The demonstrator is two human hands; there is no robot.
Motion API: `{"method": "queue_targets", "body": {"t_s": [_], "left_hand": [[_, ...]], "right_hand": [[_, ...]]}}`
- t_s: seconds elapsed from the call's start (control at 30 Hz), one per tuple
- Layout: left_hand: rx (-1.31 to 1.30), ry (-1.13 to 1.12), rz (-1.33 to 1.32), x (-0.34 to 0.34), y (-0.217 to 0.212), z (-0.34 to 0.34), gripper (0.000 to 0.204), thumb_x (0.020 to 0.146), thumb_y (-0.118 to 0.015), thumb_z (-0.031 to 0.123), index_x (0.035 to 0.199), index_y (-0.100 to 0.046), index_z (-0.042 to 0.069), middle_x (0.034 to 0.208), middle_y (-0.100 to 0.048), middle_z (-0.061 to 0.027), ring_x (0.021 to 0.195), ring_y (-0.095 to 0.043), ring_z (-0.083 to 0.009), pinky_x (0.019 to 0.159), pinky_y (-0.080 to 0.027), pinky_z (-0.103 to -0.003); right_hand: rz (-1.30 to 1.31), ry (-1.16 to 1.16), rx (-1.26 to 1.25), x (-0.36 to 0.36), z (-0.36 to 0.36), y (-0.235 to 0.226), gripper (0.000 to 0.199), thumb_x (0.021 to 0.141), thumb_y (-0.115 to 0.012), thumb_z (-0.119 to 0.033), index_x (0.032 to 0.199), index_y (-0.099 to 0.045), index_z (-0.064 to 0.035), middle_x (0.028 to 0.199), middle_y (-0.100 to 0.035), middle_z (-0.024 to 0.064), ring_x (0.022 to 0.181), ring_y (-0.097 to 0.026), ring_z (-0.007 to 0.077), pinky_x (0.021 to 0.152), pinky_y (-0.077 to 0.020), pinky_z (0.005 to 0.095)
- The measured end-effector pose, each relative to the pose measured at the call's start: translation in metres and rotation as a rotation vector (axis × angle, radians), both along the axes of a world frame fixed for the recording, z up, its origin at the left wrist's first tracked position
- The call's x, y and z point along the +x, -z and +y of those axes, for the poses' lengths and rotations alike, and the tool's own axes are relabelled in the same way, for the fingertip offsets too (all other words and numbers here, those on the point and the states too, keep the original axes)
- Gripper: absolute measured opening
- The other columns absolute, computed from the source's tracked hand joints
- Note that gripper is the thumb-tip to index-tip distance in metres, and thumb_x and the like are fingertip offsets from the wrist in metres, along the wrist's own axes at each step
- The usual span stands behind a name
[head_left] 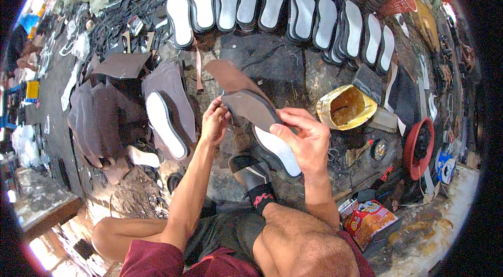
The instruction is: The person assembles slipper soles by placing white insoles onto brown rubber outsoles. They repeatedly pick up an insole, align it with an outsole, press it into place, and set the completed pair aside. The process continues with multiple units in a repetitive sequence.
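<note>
A dark brown sole-shaped piece (249, 106) stretches between my hands above my feet. At its left end, my left hand (214, 125) is closed in a pinch. The thumb and fingers of my right hand (306, 138) grip its right end. A lighter brown sheet (233, 78), partly blurred, rises behind the piece; whether the two are joined I cannot tell. Below my right hand lies a white-topped sole (280, 151), partly covered by the hand and the brown piece. Left of my left hand, another white-topped sole (165, 125) rests on brown sheets (181, 85).
Stacks of white-topped soles (249, 2) curve along the far side. Brown sheets (99, 120) pile up at left, near dark scraps (131, 7). On the right stand a yellowish glue-stained container (335, 112), a red basin (409, 151) and a red packet (371, 220).
</note>
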State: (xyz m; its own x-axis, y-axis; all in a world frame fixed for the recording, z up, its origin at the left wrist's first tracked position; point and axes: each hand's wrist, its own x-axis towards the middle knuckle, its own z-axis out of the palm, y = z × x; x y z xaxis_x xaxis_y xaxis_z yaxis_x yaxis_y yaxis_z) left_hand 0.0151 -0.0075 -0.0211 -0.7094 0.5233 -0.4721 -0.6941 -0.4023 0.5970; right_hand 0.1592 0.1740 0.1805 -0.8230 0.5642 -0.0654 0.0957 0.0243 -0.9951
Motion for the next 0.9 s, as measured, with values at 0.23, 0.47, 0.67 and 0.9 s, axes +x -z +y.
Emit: {"method": "queue_targets", "body": {"t_s": [0.23, 0.47, 0.67, 0.9], "left_hand": [[0.139, -0.219, -0.351, 0.002, -0.026, -0.007, 0.048, 0.101, -0.054, 0.033, 0.141, -0.045, 0.009, 0.134, -0.057, -0.0199, 0.121, -0.058, -0.0304, 0.102, -0.05, -0.046], [0.574, -0.077, -0.125, 0.0, -0.113, 0.011, 0.051, 0.101, -0.054, 0.036, 0.143, -0.043, 0.009, 0.136, -0.055, -0.0208, 0.123, -0.057, -0.0321, 0.102, -0.049, -0.046], [0.506, -0.089, 0.127, 0.031, -0.189, 0.043, 0.053, 0.101, -0.053, 0.038, 0.144, -0.042, 0.009, 0.137, -0.053, -0.0215, 0.124, -0.056, -0.0334, 0.103, -0.049, -0.047], [0.811, 0.071, 0.038, 0.021, -0.202, 0.016, 0.068, 0.095, -0.058, 0.056, 0.147, -0.041, 0.016, 0.148, -0.041, -0.0235, 0.139, -0.039, -0.0426, 0.112, -0.041, -0.056]], "right_hand": [[0.181, -0.073, 0.384, 0.004, -0.018, -0.023, 0.026, 0.071, -0.084, 0.005, 0.095, -0.075, 0.0031, 0.096, -0.073, 0.0165, 0.086, -0.071, 0.0241, 0.076, -0.0568, 0.0339], [0.446, -0.482, 0.673, 0.005, -0.016, -0.062, 0.044, 0.072, -0.088, -0.029, 0.106, -0.073, -0.0051, 0.108, -0.072, 0.0092, 0.097, -0.069, 0.0235, 0.078, -0.054, 0.0354], [-0.027, -0.277, 0.308, -0.058, 0.031, -0.064, 0.064, 0.075, -0.085, -0.035, 0.127, -0.063, -0.0036, 0.123, -0.064, 0.0157, 0.107, -0.065, 0.03, 0.093, -0.0508, 0.0401], [0.557, -0.418, 0.605, -0.021, -0.015, -0.09, 0.029, 0.069, -0.086, -0.002, 0.09, -0.066, -0.0042, 0.087, -0.072, 0.0111, 0.074, -0.071, 0.0269, 0.067, -0.0565, 0.0364]]}}
